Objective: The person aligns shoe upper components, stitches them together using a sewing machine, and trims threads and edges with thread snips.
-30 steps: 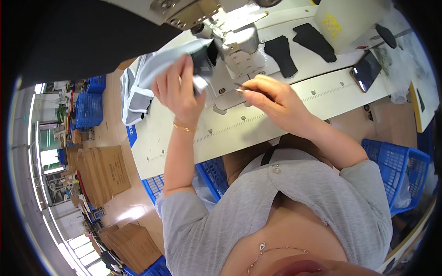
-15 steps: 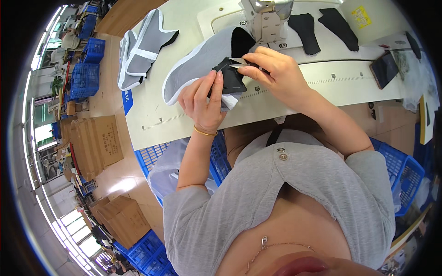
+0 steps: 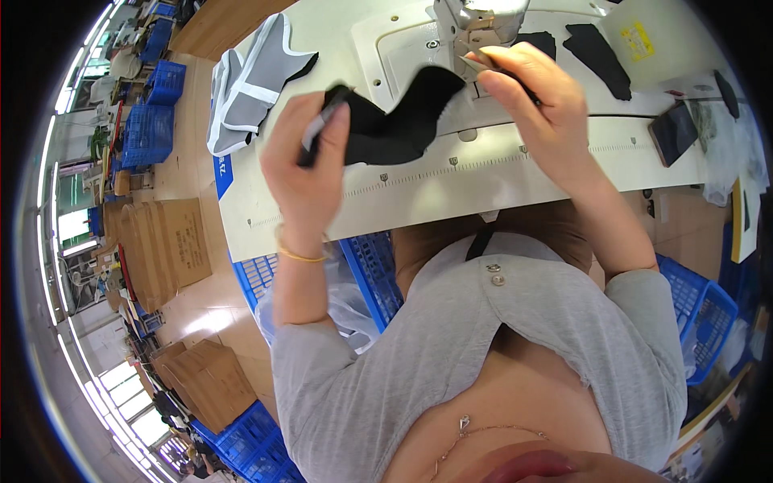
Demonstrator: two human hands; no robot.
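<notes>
My left hand, blurred by motion, pinches a black fabric piece at its left end. The piece hangs in a curve over the sewing machine's pale bed, its dark side toward me. In my right hand is a slim pair of tweezers, metal tips pointing left and slightly apart. The tips are near the sewing machine head, away from the fabric. Farther left on the table lie several stacked grey fabric pieces with white edging.
Black cut pieces lie right of the machine head. A phone rests at the table's right end beside clear plastic. Blue baskets stand below the table edge. Cardboard boxes are on the floor at left.
My left hand has moved left with the fabric, which has turned from its grey, white-edged side to its black side. My right hand and the tweezers have moved up and right, off the fabric.
</notes>
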